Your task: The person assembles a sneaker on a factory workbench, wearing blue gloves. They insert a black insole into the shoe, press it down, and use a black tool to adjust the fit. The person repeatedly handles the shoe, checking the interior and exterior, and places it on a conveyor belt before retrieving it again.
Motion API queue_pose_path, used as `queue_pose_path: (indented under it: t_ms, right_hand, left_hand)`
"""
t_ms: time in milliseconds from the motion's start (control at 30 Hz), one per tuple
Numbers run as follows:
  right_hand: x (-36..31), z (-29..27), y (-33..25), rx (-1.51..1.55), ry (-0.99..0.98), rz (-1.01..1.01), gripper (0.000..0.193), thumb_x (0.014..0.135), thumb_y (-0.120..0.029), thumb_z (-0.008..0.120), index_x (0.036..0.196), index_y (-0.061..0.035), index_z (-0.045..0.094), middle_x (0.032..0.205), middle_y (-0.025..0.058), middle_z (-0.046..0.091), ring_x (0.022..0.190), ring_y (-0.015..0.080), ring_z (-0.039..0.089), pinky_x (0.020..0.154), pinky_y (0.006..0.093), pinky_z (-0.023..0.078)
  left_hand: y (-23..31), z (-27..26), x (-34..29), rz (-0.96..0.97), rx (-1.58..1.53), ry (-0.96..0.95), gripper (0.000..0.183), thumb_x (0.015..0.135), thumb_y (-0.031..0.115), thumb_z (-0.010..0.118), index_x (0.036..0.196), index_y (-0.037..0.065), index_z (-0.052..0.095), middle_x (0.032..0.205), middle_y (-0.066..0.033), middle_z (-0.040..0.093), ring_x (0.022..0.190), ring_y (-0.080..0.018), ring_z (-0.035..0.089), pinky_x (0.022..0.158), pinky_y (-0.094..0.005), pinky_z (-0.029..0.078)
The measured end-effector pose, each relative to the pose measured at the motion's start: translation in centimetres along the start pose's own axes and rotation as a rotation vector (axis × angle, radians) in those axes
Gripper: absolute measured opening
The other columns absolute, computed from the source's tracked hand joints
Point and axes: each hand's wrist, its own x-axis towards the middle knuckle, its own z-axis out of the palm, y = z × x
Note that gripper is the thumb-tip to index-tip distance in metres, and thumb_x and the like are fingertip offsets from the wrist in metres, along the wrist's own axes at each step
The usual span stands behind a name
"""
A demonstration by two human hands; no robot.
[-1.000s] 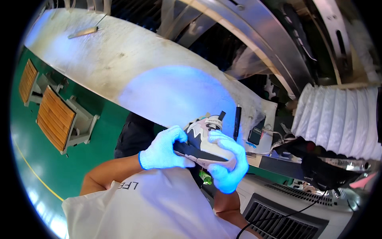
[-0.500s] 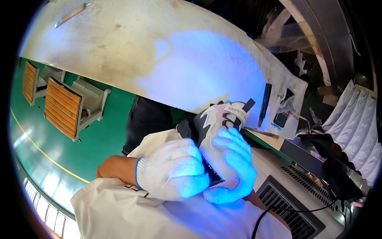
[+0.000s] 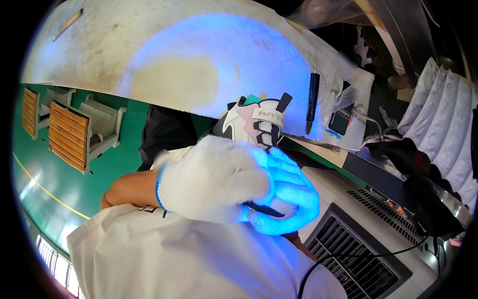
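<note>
A white, grey and pink sneaker [image 3: 244, 124] with a dark sole and a strap is held close to my body, its heel toward the table. My right hand [image 3: 295, 192], in a white knit glove lit bright blue, wraps round the toe end. Across the shoe's front lies my left hand [image 3: 214, 179], gloved alike, with its fingers curled and slightly blurred. What those fingers close on is hidden. A dark edge [image 3: 264, 208] of the shoe shows between the two hands.
A pale worktable [image 3: 174, 45] bears a black pen-like tool [image 3: 313, 99], a dark handheld device [image 3: 340, 121] and a thin wooden-handled tool [image 3: 68, 25]. Wooden-topped stools [image 3: 69, 133] stand left. At right are a vented machine [image 3: 336, 244], a black cable [image 3: 368, 255] and white pleated material [image 3: 440, 107].
My left hand has moved across the shoe toward my right hand and now covers more of it. The head view has shifted, and the blue light spreads wider over the table.
</note>
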Motion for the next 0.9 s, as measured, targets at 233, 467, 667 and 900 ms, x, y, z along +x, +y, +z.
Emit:
queue_pose_path:
  t_ms: [233, 467, 667, 900]
  right_hand:
    - [-1.2, 0.0, -0.8, -0.025, 0.026, 0.023, 0.077, 0.069, -0.021, 0.098, 0.132, 0.0043, 0.062, 0.119, 0.0286, 0.075, 0.119, 0.0447, 0.074, 0.109, 0.0593, 0.056]
    - [-1.4, 0.0, -0.9, -0.054, 0.028, 0.089, 0.072, 0.065, -0.014, 0.097, 0.126, 0.0010, 0.062, 0.116, 0.0264, 0.075, 0.117, 0.0425, 0.075, 0.106, 0.0577, 0.058]
    - [0.1, 1.4, -2.0, -0.181, 0.062, 0.175, 0.071, 0.063, -0.008, 0.098, 0.124, 0.0002, 0.062, 0.117, 0.0258, 0.076, 0.117, 0.0415, 0.075, 0.106, 0.0568, 0.059]
    - [0.8, 1.5, -2.8, -0.182, 0.110, 0.361, 0.071, 0.073, -0.016, 0.103, 0.129, 0.0035, 0.064, 0.133, 0.0344, 0.073, 0.138, 0.0515, 0.066, 0.123, 0.0655, 0.049]
  left_hand:
    - [-0.4, 2.2, -0.3, -0.146, -0.183, 0.112, 0.051, 0.070, 0.024, 0.099, 0.101, 0.011, 0.061, 0.095, -0.0096, 0.066, 0.086, -0.0324, 0.073, 0.073, -0.0438, 0.062]
    - [-1.5, 2.9, 0.3, -0.028, -0.214, 0.168, 0.060, 0.065, 0.038, 0.106, 0.087, 0.012, 0.057, 0.087, -0.0081, 0.060, 0.071, -0.0279, 0.066, 0.062, -0.0385, 0.056]
    - [-4.0, 0.2, 0.3, 0.072, -0.338, 0.073, 0.062, 0.070, 0.031, 0.103, 0.115, 0.010, 0.066, 0.109, -0.0128, 0.066, 0.097, -0.0339, 0.072, 0.082, -0.0442, 0.061]
    - [-6.3, 1.4, -5.3, -0.294, -0.240, 0.343, 0.064, 0.062, 0.030, 0.104, 0.111, 0.009, 0.069, 0.109, -0.0125, 0.067, 0.098, -0.0341, 0.071, 0.085, -0.0439, 0.062]
